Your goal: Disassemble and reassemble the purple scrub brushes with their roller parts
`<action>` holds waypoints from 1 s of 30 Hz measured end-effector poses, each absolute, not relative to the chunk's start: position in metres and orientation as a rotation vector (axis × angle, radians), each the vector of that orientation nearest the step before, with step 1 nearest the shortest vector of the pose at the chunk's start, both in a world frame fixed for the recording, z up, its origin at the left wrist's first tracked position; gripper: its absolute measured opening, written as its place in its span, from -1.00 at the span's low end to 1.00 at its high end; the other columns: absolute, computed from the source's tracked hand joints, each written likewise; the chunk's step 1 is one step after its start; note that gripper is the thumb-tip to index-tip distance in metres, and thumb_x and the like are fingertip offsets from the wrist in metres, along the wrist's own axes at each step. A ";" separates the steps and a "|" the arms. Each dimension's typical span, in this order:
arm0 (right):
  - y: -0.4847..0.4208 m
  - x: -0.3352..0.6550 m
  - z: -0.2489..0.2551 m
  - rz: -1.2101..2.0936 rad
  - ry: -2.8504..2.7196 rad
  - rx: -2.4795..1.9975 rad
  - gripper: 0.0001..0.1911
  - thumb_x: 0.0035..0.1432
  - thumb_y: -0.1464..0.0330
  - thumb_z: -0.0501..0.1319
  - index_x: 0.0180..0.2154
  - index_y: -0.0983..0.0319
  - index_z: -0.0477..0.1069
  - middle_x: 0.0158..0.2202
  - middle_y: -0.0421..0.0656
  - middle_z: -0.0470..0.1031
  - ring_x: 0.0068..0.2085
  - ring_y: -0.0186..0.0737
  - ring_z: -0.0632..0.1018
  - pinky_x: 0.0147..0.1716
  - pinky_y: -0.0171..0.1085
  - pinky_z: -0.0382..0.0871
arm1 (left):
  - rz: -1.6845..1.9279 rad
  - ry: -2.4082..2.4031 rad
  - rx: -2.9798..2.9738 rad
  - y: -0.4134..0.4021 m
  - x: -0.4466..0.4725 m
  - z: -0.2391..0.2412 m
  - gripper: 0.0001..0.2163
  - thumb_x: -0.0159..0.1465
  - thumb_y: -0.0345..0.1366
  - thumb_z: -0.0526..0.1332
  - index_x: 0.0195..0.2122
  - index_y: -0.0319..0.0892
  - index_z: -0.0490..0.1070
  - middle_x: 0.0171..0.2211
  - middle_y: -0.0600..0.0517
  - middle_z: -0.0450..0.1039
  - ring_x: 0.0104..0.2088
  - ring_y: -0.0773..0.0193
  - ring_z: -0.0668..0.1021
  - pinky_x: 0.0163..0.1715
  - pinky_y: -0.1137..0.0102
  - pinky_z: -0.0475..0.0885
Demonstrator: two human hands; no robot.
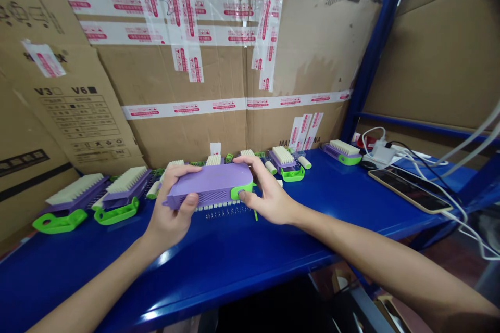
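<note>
Both hands hold a purple brush (213,182) above the blue shelf, its smooth back turned up and its pale bristles pointing down. My left hand (174,208) is closed round the left end, thumb on the near side and fingers over the top. At the other end, my right hand (267,192) grips with the thumb against the bright green end piece (241,190). Metal pins and a thin green bit show below the brush; whether they belong to it I cannot tell. Behind it stands a row of similar parts, partly hidden by the hands.
Purple brushes with green handles, such as this brush (128,182), line the back of the blue shelf (234,265). Another brush (341,151) lies at right, near a phone (408,187) and white cables (464,213). Taped cardboard (219,73) walls the back; a blue post (375,57) rises at right.
</note>
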State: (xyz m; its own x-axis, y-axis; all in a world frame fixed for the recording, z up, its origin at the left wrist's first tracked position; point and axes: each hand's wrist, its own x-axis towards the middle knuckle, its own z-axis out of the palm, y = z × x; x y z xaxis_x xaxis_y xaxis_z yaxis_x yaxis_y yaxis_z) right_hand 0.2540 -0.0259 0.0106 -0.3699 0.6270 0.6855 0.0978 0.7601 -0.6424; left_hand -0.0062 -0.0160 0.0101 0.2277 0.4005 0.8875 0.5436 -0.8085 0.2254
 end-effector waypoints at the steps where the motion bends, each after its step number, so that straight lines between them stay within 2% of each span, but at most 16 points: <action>1: -0.026 0.254 0.011 0.590 -1.905 -0.564 -0.37 0.31 0.20 0.30 0.31 0.15 0.18 0.28 0.08 0.40 0.23 0.07 0.50 0.24 0.15 0.47 | -1.633 -0.912 -2.355 -0.016 -0.006 0.010 -0.62 0.53 0.11 0.07 0.13 -0.01 0.41 -0.01 -0.07 0.47 0.02 -0.03 0.54 0.10 -0.02 0.47; 5: -0.027 0.256 0.012 0.449 -1.972 -0.581 -0.39 0.31 0.25 0.28 0.33 0.12 0.21 0.34 0.07 0.39 0.34 0.12 0.44 0.36 0.24 0.34 | -1.628 -0.865 -2.384 -0.015 -0.007 0.010 -0.65 0.55 0.07 0.07 0.14 0.00 0.42 0.00 -0.07 0.49 0.00 -0.01 0.54 0.05 0.03 0.47; 9: -0.028 0.256 0.013 0.400 -1.994 -0.554 -0.42 0.31 0.28 0.27 0.31 0.13 0.25 0.30 0.07 0.42 0.31 0.11 0.47 0.32 0.23 0.37 | -1.628 -0.820 -2.418 -0.014 -0.008 0.009 -0.65 0.54 0.06 0.09 0.19 0.02 0.40 0.03 -0.07 0.48 0.02 -0.02 0.52 0.07 0.03 0.44; 17: -0.028 0.254 0.012 0.375 -1.991 -0.585 -0.39 0.22 0.38 0.24 0.29 0.12 0.25 0.28 0.05 0.43 0.31 0.09 0.46 0.34 0.25 0.36 | -1.595 -0.826 -2.421 -0.012 -0.008 0.009 -0.64 0.55 0.06 0.09 0.17 -0.02 0.41 0.01 -0.07 0.47 -0.01 0.00 0.53 0.04 0.06 0.46; 30: -0.030 0.253 0.014 0.329 -2.003 -0.666 -0.43 0.18 0.38 0.24 0.22 0.12 0.24 0.22 0.05 0.43 0.26 0.09 0.48 0.27 0.22 0.43 | -1.539 -0.847 -2.475 -0.005 -0.012 0.005 -0.65 0.55 0.02 0.09 0.20 -0.03 0.39 0.02 -0.09 0.46 0.00 -0.02 0.53 0.04 0.07 0.46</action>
